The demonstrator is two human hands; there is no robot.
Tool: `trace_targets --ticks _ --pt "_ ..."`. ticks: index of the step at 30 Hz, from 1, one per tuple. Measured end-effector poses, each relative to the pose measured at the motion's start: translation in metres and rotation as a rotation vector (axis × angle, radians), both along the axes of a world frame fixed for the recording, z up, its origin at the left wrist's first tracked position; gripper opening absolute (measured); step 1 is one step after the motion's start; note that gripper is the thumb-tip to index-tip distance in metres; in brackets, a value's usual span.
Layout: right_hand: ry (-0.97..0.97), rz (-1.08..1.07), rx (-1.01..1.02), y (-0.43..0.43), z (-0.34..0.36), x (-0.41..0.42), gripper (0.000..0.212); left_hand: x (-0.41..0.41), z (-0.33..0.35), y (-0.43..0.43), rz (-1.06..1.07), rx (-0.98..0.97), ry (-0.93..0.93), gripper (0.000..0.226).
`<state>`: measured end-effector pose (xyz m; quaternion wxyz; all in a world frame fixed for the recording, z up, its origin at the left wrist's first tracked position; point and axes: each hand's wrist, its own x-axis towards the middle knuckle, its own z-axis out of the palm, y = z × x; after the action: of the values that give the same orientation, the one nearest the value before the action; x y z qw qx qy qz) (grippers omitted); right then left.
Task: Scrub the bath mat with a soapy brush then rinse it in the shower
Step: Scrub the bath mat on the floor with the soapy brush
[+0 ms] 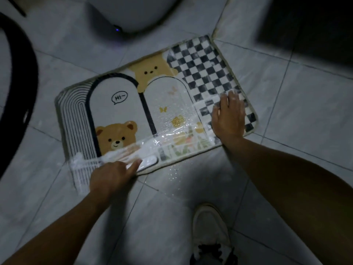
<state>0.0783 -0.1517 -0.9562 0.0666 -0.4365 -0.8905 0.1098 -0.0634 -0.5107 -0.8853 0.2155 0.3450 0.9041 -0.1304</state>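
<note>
Scrubbing partway done, no rinse yet.

The bath mat lies flat on the grey tiled floor, a low-pile fabric rectangle with rounded corners and a pale bound edge, printed with 2 bears, arches and black-and-white checks. White foam and a wet sheen cover its near edge and the right-middle arch. The "Hi~" panel and the far checks look matte and dry, so I'd judge much scrubbing is left and the shower step has not begun. The left hand appears to grip a white, round-ended brush on the near edge, though blur hides the fingers. The right hand is spread flat, fingers straight, pressing on the checked corner and holding nothing.
</note>
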Motion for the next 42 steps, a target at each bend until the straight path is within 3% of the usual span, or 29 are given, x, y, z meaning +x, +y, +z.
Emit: trace_targets --ticks 1,3,4,7,15,22,26,29,34,38,42 --pt "-0.021 0.028 0.005 -0.001 -0.002 0.0 0.058 0.005 -0.003 0.013 -0.038 -0.059 -0.002 0.05" --pt "-0.035 0.089 -0.025 -0.007 -0.001 -0.004 0.065 0.027 -0.006 0.055 0.071 0.074 -0.044 0.09" --pt "-0.047 0.094 -0.034 -0.015 0.0 -0.009 0.067 0.037 -0.007 0.079 0.14 0.105 -0.08 0.095" --pt "-0.086 0.119 -0.051 -0.048 -0.001 -0.02 0.074 0.053 -0.013 0.1 0.142 0.097 -0.147 0.092" --pt "-0.088 0.208 -0.053 -0.105 -0.006 -0.024 0.078 -0.005 0.002 -0.033 0.307 0.046 -0.042 0.085" --pt "0.03 0.21 -0.049 -0.103 -0.005 -0.021 0.059 0.004 -0.013 0.04 0.164 0.093 -0.028 0.09" --pt "-0.042 0.584 0.027 -0.11 0.003 -0.03 0.042 0.001 -0.02 0.019 0.206 0.083 -0.051 0.107" --pt "-0.145 0.845 0.037 -0.109 0.01 -0.046 0.041 -0.002 -0.02 -0.022 0.351 0.131 -0.023 0.101" --pt "-0.201 1.197 -0.02 -0.11 0.01 -0.054 0.007 -0.003 -0.006 -0.059 0.476 0.147 0.059 0.085" --pt "-0.069 1.263 -0.001 -0.116 -0.005 -0.055 0.019 -0.006 -0.006 -0.027 0.328 0.137 0.043 0.082" --pt "-0.003 1.266 0.017 -0.116 -0.006 -0.057 0.021 -0.032 -0.008 0.018 0.166 -0.017 0.039 0.09"
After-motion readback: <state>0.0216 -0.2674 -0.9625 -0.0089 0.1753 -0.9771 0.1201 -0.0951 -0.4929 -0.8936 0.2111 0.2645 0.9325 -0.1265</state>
